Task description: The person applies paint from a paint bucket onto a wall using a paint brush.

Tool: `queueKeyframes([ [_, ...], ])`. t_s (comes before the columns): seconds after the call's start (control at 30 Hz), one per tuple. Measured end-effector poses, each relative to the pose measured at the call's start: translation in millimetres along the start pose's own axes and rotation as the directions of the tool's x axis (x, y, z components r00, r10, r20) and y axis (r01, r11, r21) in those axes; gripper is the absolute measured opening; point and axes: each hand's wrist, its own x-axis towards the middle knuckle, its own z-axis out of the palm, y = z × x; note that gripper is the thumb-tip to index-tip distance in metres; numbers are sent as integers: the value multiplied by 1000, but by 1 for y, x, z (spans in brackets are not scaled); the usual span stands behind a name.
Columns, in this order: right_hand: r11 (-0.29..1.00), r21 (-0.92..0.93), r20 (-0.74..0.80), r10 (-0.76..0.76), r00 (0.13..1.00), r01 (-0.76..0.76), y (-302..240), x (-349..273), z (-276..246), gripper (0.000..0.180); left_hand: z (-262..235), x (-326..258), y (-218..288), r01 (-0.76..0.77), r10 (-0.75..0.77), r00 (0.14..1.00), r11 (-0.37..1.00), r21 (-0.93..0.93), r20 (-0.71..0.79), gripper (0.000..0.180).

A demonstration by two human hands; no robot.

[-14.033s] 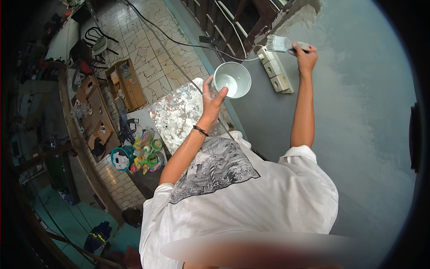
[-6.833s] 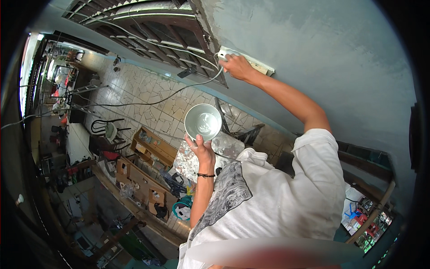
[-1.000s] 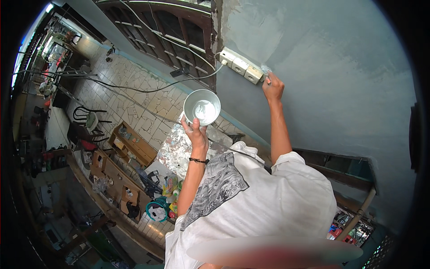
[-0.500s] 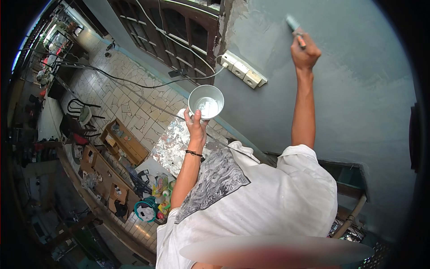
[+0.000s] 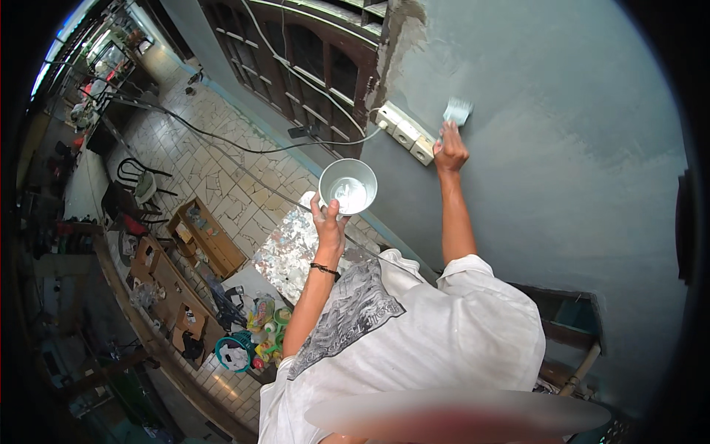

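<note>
My left hand (image 5: 329,223) grips a round, light-grey paint cup (image 5: 367,174) by its near side, thumb over the rim. A little pale liquid lies at the bottom of the cup. My right hand (image 5: 451,153) is closed on the handle of a paintbrush, most of which is hidden by the fingers. The wide, pale bristles of the paintbrush (image 5: 458,111) are at the grey wall (image 5: 562,148), just right of a white power strip (image 5: 405,132). Wet-looking streaks mark the wall around the brush.
A plugged-in cable (image 5: 310,149) runs leftward from the power strip. Left of it is a dark wooden door (image 5: 307,63). Below the cup stands a paint-spattered board (image 5: 285,248). Farther left are a wooden drawer (image 5: 211,240), a teal basket (image 5: 235,354) and a chair (image 5: 140,185).
My right hand has brought the paintbrush down and left along the wall, close to the power strip. The cup in my left hand sits slightly lower and farther right in view.
</note>
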Motion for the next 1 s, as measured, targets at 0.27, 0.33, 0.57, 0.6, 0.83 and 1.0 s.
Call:
queueKeyframes([
  [0.27, 947, 46, 276, 294, 915, -318, -17, -28, 19, 18, 0, -3, 3, -18, 18, 1000, 999, -39, 6, 84],
  [0.33, 975, 91, 185, 184, 965, -203, -8, -15, 16, 13, 1, -3, 4, -14, 15, 1000, 999, -33, 14, 83],
  [0.57, 986, 140, -107, 109, 988, -94, 31, 99, -35, 11, 2, -3, 4, -9, 10, 1000, 999, -37, 9, 78],
  [0.6, 988, 125, -152, 105, 983, -86, 20, 119, -50, 10, 1, -4, 4, -10, 10, 1000, 999, -37, -1, 78],
  [0.83, 964, -3, -556, -222, 801, 266, -4, 188, -94, 27, 1, -1, 2, -28, 28, 1000, 999, -39, 0, 79],
  [1.0, 995, 44, -326, -67, 943, 86, 1, 110, -44, 43, 1, 0, 0, -38, 38, 999, 999, -2, -1, 81],
])
